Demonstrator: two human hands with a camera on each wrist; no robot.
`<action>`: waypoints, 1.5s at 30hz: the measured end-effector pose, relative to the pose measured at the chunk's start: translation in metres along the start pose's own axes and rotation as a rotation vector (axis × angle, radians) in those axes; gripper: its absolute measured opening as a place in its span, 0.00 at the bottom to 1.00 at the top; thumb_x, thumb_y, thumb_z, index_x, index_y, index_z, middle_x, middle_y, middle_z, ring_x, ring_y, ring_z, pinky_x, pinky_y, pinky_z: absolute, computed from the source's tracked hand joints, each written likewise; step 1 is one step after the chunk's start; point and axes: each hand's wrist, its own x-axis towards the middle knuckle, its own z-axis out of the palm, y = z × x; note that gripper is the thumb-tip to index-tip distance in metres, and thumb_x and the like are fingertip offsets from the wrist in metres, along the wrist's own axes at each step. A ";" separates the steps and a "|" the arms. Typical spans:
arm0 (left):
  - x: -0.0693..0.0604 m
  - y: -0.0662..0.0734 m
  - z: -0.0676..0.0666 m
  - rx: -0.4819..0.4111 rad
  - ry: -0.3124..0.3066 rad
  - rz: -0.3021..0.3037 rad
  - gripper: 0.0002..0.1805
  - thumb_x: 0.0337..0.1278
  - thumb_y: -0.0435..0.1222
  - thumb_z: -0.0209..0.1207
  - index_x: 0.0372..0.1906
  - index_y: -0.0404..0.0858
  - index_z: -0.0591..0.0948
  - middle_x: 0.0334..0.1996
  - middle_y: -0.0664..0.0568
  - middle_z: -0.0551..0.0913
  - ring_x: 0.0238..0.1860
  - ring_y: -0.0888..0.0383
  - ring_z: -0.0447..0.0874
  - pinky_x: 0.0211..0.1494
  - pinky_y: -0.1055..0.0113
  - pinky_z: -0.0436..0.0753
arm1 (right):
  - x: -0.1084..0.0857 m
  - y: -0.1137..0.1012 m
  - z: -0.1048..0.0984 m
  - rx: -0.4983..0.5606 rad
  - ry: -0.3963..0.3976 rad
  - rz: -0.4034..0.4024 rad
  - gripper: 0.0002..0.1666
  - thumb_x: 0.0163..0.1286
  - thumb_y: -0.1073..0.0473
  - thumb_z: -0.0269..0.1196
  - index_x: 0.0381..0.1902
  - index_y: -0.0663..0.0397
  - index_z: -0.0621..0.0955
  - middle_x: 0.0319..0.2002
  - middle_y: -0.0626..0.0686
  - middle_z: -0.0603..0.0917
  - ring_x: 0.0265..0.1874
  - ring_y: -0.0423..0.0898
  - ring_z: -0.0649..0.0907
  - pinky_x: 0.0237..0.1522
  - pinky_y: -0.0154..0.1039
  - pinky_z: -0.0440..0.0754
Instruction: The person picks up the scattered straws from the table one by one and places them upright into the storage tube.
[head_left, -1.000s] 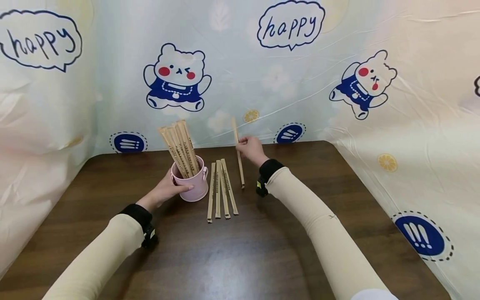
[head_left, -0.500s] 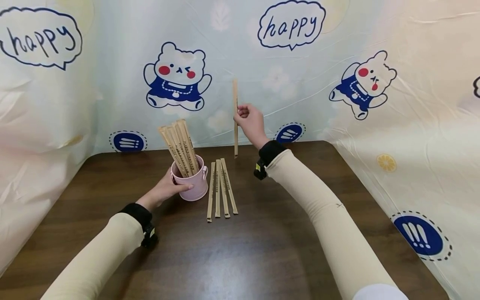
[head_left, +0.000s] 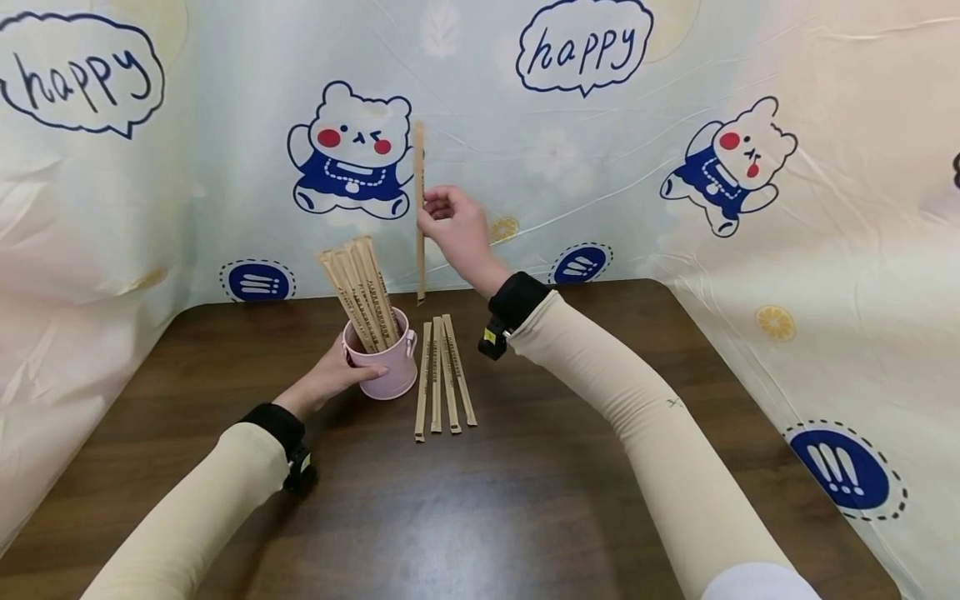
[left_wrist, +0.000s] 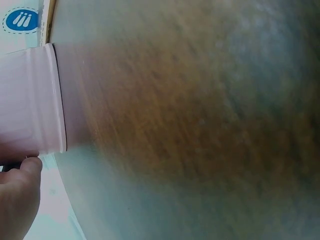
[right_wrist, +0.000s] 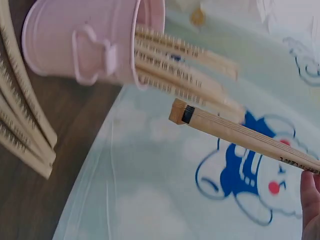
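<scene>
In the head view my left hand (head_left: 330, 379) grips a small pink bucket (head_left: 393, 377) from its left side, thumb across the front. Inside the bucket lean several paper-wrapped straws (head_left: 362, 292), their upper ends fanned to the left. My right hand (head_left: 459, 229) pinches one more paper-wrapped straw (head_left: 420, 208) between thumb and fingers and holds it upright. This straw hangs in the air behind the bucket and to its right. In the right wrist view the held straw's lower end (right_wrist: 187, 114) has a dark band and is apart from the bucket (right_wrist: 85, 45).
Several paper-wrapped straws (head_left: 444, 375) lie roughly side by side on the dark wooden table (head_left: 480, 517), just right of the bucket. A patterned cloth backdrop (head_left: 480, 125) with bears and lettering rises behind the table and along both sides.
My right hand has lifted the straw off the table, raised it, then carried it left toward the bucket. The left hand and bucket have stayed in place.
</scene>
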 end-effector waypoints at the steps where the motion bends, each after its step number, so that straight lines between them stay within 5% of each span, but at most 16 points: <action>1: 0.000 0.000 0.000 0.000 0.003 -0.004 0.52 0.58 0.28 0.67 0.80 0.38 0.48 0.77 0.36 0.60 0.65 0.66 0.66 0.64 0.81 0.65 | -0.002 -0.002 0.003 -0.002 -0.018 -0.007 0.17 0.71 0.68 0.61 0.55 0.68 0.79 0.48 0.65 0.84 0.47 0.54 0.83 0.45 0.30 0.81; 9: 0.001 0.003 0.001 0.004 0.011 -0.011 0.53 0.58 0.28 0.68 0.81 0.41 0.47 0.77 0.38 0.59 0.70 0.54 0.64 0.66 0.74 0.65 | -0.017 -0.005 0.028 0.002 -0.126 -0.035 0.15 0.71 0.69 0.61 0.54 0.70 0.77 0.49 0.65 0.83 0.48 0.55 0.82 0.51 0.32 0.80; 19: -0.002 0.002 -0.001 0.005 -0.005 -0.038 0.54 0.59 0.29 0.68 0.81 0.39 0.44 0.78 0.37 0.57 0.75 0.43 0.59 0.70 0.66 0.63 | -0.038 0.023 0.049 -0.124 -0.240 0.019 0.15 0.73 0.66 0.61 0.55 0.67 0.78 0.51 0.64 0.84 0.51 0.55 0.84 0.52 0.30 0.80; 31: -0.001 -0.002 0.000 -0.003 -0.012 -0.017 0.54 0.59 0.29 0.67 0.82 0.40 0.44 0.78 0.37 0.57 0.75 0.43 0.59 0.65 0.77 0.65 | -0.055 0.053 0.063 -0.202 -0.399 0.146 0.14 0.74 0.65 0.60 0.54 0.67 0.79 0.50 0.64 0.85 0.50 0.55 0.85 0.47 0.32 0.83; 35: -0.003 -0.002 0.002 -0.001 -0.012 -0.031 0.55 0.59 0.29 0.67 0.82 0.40 0.43 0.78 0.36 0.57 0.75 0.42 0.59 0.66 0.77 0.66 | -0.059 0.055 0.064 -0.225 -0.422 0.174 0.15 0.75 0.64 0.61 0.55 0.66 0.79 0.51 0.63 0.85 0.50 0.54 0.85 0.45 0.30 0.82; 41: -0.002 0.001 0.002 -0.003 -0.007 -0.040 0.54 0.59 0.30 0.67 0.81 0.40 0.44 0.78 0.37 0.57 0.75 0.42 0.59 0.73 0.59 0.64 | -0.054 0.051 0.057 -0.230 -0.420 0.157 0.17 0.76 0.63 0.60 0.58 0.65 0.79 0.52 0.63 0.85 0.52 0.54 0.84 0.51 0.35 0.81; 45: 0.000 0.000 0.001 -0.007 -0.004 -0.030 0.53 0.59 0.29 0.67 0.81 0.39 0.46 0.77 0.37 0.59 0.74 0.44 0.61 0.72 0.64 0.65 | -0.049 0.051 0.047 -0.216 -0.394 0.163 0.18 0.77 0.62 0.58 0.60 0.65 0.78 0.53 0.63 0.84 0.52 0.55 0.84 0.52 0.37 0.81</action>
